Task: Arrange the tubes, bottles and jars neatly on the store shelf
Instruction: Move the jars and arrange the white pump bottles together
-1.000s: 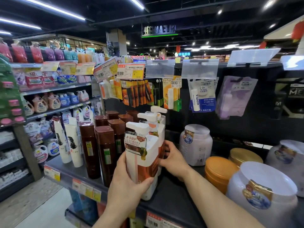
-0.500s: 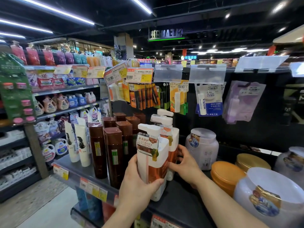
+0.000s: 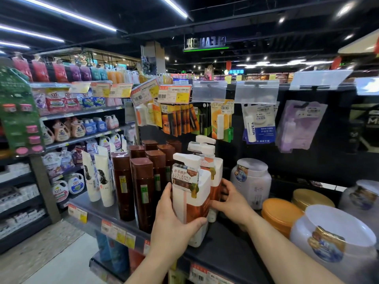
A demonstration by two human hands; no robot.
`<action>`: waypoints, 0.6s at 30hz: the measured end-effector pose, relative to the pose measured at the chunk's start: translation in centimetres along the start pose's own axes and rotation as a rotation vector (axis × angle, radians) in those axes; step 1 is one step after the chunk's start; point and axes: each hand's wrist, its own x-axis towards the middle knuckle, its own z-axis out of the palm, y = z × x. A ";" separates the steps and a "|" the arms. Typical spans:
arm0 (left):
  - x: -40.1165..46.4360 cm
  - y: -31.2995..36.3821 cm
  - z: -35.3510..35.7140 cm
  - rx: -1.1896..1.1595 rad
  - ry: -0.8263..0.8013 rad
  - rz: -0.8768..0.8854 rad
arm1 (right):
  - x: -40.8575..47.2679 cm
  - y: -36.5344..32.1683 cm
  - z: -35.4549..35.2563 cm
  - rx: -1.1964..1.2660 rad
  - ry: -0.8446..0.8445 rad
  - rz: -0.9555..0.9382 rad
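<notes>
two hands hold pump bottles on the shelf (image 3: 225, 247): left hand (image 3: 176, 220) grips the front pump bottle (image 3: 191, 193) near the edge, right hand (image 3: 229, 199) the second pump bottle (image 3: 215, 177); a shove could topple either into the brown bottles (image 3: 141, 189)

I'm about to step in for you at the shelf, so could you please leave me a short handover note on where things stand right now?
Left hand grips the front white-and-copper pump bottle standing at the shelf's front edge.
Right hand holds the second pump bottle behind it.
Done: dark brown square-capped bottles and white tubes stand in rows on the left.
Left: line up the pump bottles; tidy the orange-lidded jar and white jars on the right.
</notes>
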 end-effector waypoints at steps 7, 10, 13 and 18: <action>0.4 0.3 -0.1 -0.026 -0.037 0.013 | 0.0 0.1 0.1 -0.023 0.030 0.017; 0.4 0.3 -0.1 -0.023 -0.039 0.009 | 0.0 0.2 0.1 -0.030 0.032 0.012; 0.4 0.3 -0.1 -0.021 -0.039 0.005 | -0.2 0.1 0.1 -0.040 0.039 0.005; 0.2 0.6 -0.1 -0.026 -0.042 -0.004 | -0.4 -0.1 0.1 -0.049 0.042 0.008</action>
